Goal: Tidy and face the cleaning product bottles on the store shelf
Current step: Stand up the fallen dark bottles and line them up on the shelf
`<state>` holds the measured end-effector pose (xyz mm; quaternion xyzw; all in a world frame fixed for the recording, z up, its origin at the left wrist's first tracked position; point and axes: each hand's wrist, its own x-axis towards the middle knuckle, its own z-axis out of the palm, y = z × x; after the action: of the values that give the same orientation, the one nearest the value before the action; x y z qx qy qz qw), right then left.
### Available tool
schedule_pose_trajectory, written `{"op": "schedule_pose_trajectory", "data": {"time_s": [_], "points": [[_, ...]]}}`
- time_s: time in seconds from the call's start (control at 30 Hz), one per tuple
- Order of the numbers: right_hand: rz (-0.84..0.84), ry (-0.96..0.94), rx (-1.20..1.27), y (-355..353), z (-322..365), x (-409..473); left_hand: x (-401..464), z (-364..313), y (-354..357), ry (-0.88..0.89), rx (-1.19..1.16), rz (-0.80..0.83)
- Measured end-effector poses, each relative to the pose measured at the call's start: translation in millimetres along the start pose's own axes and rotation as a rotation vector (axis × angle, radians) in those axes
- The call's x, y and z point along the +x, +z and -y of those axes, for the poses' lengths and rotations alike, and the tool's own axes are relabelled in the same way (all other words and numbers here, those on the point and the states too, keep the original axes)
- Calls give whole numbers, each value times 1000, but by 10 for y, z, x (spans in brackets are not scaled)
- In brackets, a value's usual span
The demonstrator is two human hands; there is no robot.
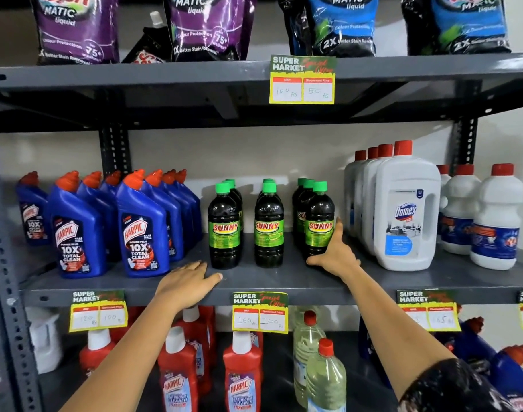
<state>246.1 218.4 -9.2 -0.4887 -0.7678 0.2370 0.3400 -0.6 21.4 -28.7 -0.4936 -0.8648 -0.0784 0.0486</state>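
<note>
On the middle grey shelf (284, 281) stand three short rows of dark Sunny bottles with green caps, labels facing out: left row (224, 230), middle row (269, 230), right row (319, 227). My right hand (334, 254) lies against the right side and base of the front right Sunny bottle, fingers spread, not wrapped around it. My left hand (185, 281) rests flat on the shelf's front edge, just left of the left Sunny bottle, holding nothing. Blue Harpic bottles (141, 230) fill the left of the shelf; white Domex jugs (406, 215) stand to the right.
Smaller white bottles with red caps (496, 218) stand at the far right. Detergent pouches (206, 28) sit on the top shelf. Red Harpic bottles (242, 370) and clear bottles (322, 379) fill the lower shelf. Yellow price tags (260, 313) hang from the shelf edges.
</note>
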Motion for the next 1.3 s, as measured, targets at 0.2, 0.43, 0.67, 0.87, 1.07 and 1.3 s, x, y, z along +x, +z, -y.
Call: {"op": "schedule_pose_trajectory", "data": {"time_s": [0.2,0.43,0.67,0.87,1.07,1.3], "points": [[94,15,84,-103,-54,-24,-10,12,35,-11,-6,-36],[167,-146,45,-129,-38,-438,139,-38,-95,-79,-117,-9],[279,-109,267,370,526,-250,394,-37,-161,5,-733,-1],[165,-133,236,579,608,-86,559,28,-115,106,-911,11],[161,-137,251,589,551,-79,576,42,-91,121,-931,5],[186,-150,229,605,546,-70,616,67,-44,85,-874,-40]]}}
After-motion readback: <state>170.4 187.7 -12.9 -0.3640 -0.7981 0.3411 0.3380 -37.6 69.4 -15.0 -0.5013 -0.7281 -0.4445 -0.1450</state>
